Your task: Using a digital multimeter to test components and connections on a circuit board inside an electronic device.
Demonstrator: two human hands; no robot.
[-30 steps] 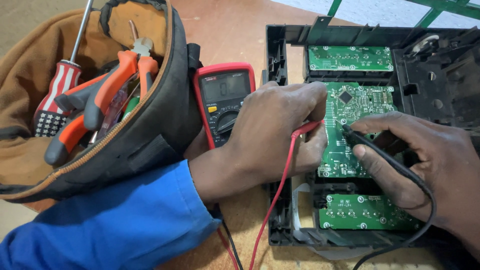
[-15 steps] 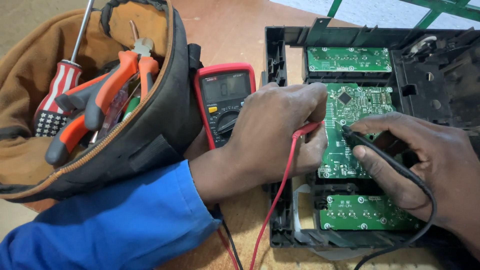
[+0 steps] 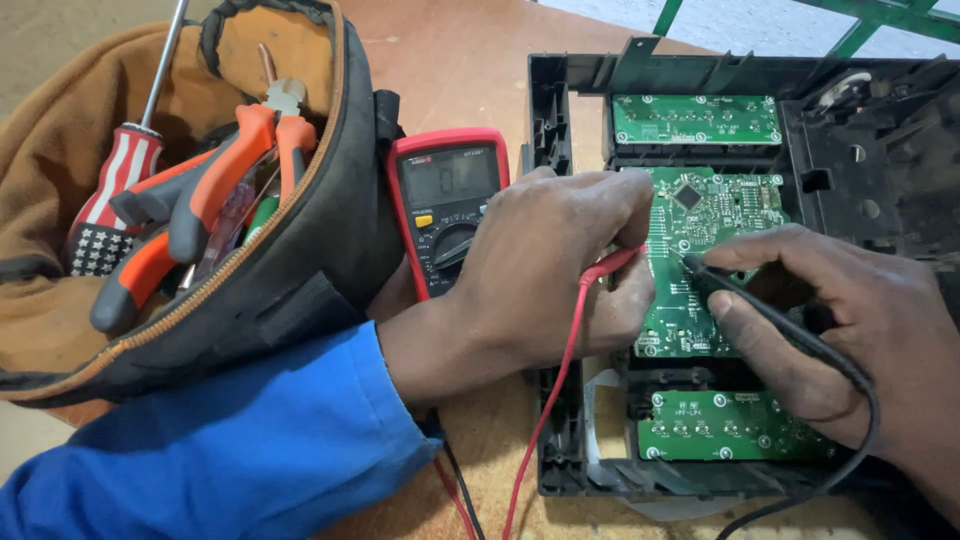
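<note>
- While pinching the red probe (image 3: 610,265) in the left hand (image 3: 545,270), closed tight, with the tip down at the left edge of the middle board (image 3: 720,215): may slip sideways under small pressure and bridge two close solder points, probably giving a short.
- Gripping the black probe (image 3: 760,310) like a pen in the right hand (image 3: 850,330), also closed, tip touching the same board near its centre, just below the square chip. Could skate onto a chip leg if tilted more.
- Lying in the open black case (image 3: 550,120) on the table (image 3: 450,60), between an upper board (image 3: 695,118) and a lower board (image 3: 730,425). Cannot tell whether fixed by screws, so may shift under both probes and lose contact.
- Covering the lower part of the meter (image 3: 445,205) with the left hand. Hard to see the dial this way, and could turn it by accident. Screen visible just above the knuckles.
- Running from under the left palm toward the near table edge, a red lead (image 3: 545,400); looping below the right hand, a black one. Might catch on the blue sleeve (image 3: 250,450) and pull a tip off its point.
- Leaning against the meter, a tool bag (image 3: 300,270) with pliers (image 3: 215,190) and a screwdriver (image 3: 125,170) sticking out. If tipped, could push the meter or drop metal near the boards.
- Cannot tell if powered. If so, bare fingers very near the tracks, with some risk of shock.
</note>
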